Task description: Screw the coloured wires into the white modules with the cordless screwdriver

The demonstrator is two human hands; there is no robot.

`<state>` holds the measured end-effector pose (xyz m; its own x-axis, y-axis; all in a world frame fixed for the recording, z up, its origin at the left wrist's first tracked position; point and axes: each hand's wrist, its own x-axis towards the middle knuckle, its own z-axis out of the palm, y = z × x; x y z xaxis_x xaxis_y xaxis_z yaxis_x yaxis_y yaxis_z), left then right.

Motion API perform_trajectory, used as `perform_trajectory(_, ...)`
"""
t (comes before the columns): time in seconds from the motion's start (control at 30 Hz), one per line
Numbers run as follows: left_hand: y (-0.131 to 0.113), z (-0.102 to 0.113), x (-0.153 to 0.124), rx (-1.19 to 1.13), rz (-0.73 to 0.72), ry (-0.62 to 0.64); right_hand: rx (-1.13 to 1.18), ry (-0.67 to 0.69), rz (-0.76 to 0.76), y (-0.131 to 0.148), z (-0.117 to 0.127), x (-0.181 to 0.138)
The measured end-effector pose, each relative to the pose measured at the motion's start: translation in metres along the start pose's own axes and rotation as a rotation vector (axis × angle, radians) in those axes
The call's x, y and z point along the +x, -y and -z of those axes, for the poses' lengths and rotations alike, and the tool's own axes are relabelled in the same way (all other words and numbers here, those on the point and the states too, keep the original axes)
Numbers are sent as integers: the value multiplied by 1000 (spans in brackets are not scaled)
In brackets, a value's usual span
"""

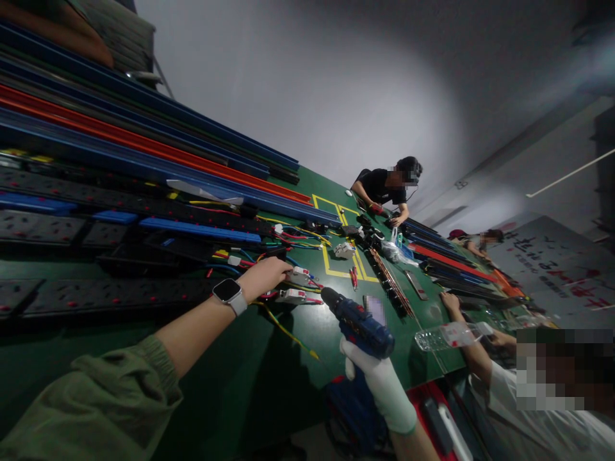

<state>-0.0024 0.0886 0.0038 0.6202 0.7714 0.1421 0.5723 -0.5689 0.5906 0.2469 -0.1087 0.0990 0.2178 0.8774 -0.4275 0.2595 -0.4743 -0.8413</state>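
Note:
My left hand (266, 275), bare with a smartwatch on the wrist, reaches across the green table (298, 358) and rests on a small white breaker (300, 275) with its fingers curled over it. A second white breaker (292, 296) lies just below it among red, blue and yellow wires. My right hand (369, 374), in a white glove, grips a blue cordless drill (358, 323) whose black tip points toward the breakers.
Long black power strips (96, 294) and blue and red rails (144, 150) cover the table's left. A yellow-taped square (343, 246) holds small parts. A person in black works at the far end; another person's hands hold a clear plastic bottle (449, 334) at right.

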Motion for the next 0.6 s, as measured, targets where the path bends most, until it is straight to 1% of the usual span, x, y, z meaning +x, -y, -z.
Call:
perform_trajectory(0.13,1,-3,1,15,5,-9,50,25,11,5,1,-9)
perform_trajectory(0.37,1,-3,2,3,-2,-11,146,116,27,10,3,-31)
perform_trajectory(0.6,0,-2,3,13,-21,-19,196,173,38,10,-6,-32)
